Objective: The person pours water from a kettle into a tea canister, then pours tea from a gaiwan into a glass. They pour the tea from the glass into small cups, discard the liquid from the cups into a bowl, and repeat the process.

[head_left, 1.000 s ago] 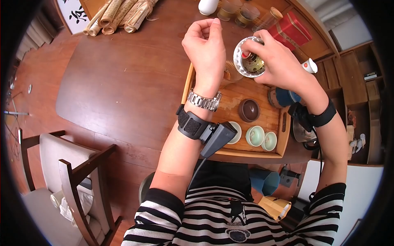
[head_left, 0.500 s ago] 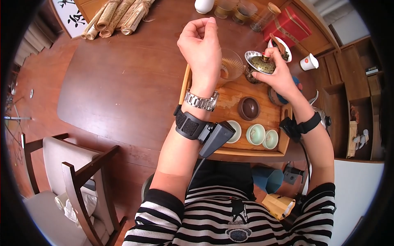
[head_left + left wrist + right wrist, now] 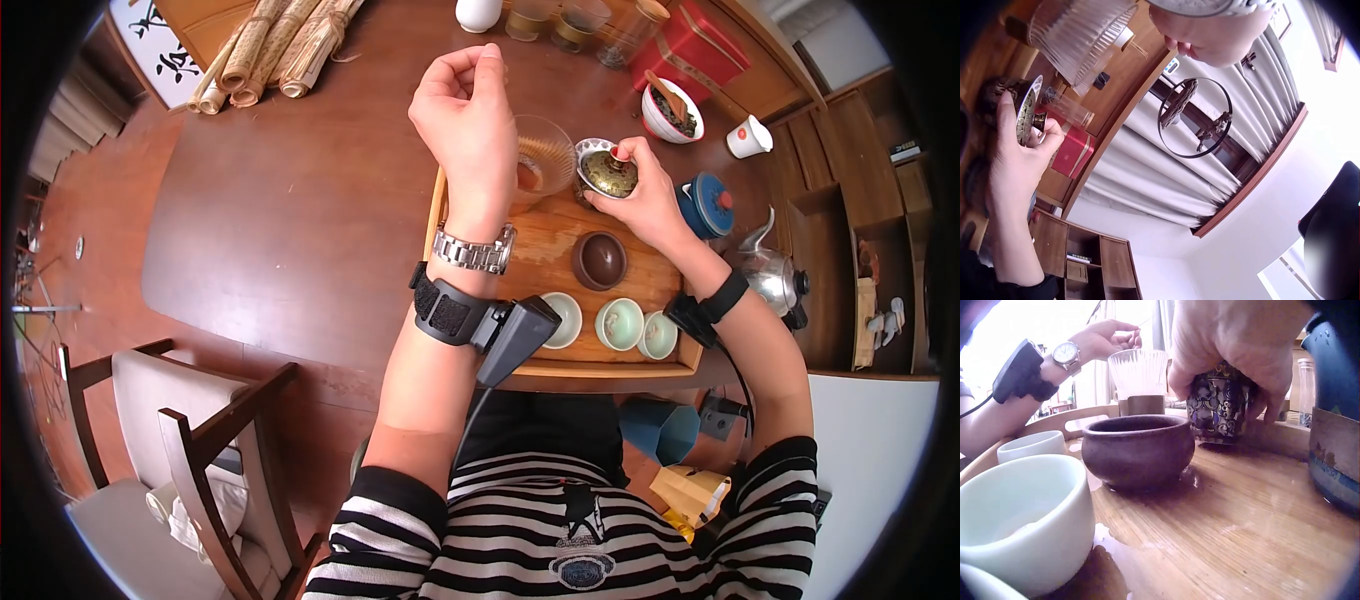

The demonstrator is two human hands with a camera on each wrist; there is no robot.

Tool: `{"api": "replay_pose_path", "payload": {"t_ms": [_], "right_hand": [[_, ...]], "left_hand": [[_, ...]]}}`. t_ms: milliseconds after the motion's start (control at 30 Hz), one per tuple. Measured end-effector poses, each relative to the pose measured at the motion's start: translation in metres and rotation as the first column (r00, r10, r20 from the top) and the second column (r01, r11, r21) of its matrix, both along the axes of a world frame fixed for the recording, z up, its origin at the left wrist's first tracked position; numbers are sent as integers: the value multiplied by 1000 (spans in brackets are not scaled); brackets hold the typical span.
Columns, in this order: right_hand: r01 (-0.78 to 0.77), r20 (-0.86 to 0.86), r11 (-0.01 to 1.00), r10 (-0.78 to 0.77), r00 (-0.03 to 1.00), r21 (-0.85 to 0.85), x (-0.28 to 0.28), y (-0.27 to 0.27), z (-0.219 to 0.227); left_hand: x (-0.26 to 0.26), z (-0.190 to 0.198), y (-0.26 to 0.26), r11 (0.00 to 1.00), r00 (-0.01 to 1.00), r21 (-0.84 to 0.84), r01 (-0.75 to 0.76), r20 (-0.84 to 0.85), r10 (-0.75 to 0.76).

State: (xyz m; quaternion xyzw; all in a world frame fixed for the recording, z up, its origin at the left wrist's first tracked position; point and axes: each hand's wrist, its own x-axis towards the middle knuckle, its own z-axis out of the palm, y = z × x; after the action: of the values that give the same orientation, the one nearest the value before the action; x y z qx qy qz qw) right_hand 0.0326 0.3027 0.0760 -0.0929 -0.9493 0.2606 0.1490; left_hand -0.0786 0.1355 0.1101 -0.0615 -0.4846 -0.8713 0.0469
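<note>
My right hand (image 3: 650,200) grips a lidded tea bowl, a gaiwan (image 3: 1219,406), at its rim, with a finger at the lid's knob. Dark and patterned, the gaiwan stands upright at the far side of the wooden tray (image 3: 1260,506); its gold lid (image 3: 608,180) sits on top. Raised over the tray's left edge, my left hand (image 3: 465,115) holds nothing, its fingers loosely curled. Partly behind that hand is a ribbed glass pitcher (image 3: 548,150) with a little amber liquid inside. A brown bowl (image 3: 1138,453) sits nearer on the tray.
Pale green cups (image 3: 620,326) line the tray's near side, with wet patches around them. To the right stand a blue lidded pot (image 3: 708,205) and a metal kettle (image 3: 770,275). Behind are a bowl of tea leaves (image 3: 672,112), a white cup (image 3: 748,137) and a red box (image 3: 690,50).
My right hand has brought the gaiwan from tilted to upright and lowered it to the tray, uncovering the bowl of tea leaves behind. My left hand keeps its raised pose.
</note>
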Motion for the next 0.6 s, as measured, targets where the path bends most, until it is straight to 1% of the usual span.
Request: {"api": "replay_pose_path", "payload": {"t_ms": [33,167,267,333,467,533,600], "right_hand": [[-16,-10,1000,16,1000,26,0,0,-1],[-3,17,999,2,1000,44,3,0,1],[-20,32,998,19,999,58,7,-1,5],[-69,82,992,61,995,102,12,-4,11],[-111,109,989,100,989,102,18,-4,19],[-155,152,987,145,978,53,19,-4,24],[-166,145,983,153,978,82,20,-3,30]], "left_hand": [[0,0,0,1000,1000,-3,-7,-9,7],[-1,-1,0,1000,1000,1,-1,-9,1],[-1,-1,0,1000,1000,-18,-5,1,5],[0,-1,1,1000,1000,1,-9,-11,9],[0,0,0,1000,1000,-18,-5,3,5],[0,0,1,1000,1000,14,-6,2,6],[0,-1,1,1000,1000,6,-5,-1,5]]}}
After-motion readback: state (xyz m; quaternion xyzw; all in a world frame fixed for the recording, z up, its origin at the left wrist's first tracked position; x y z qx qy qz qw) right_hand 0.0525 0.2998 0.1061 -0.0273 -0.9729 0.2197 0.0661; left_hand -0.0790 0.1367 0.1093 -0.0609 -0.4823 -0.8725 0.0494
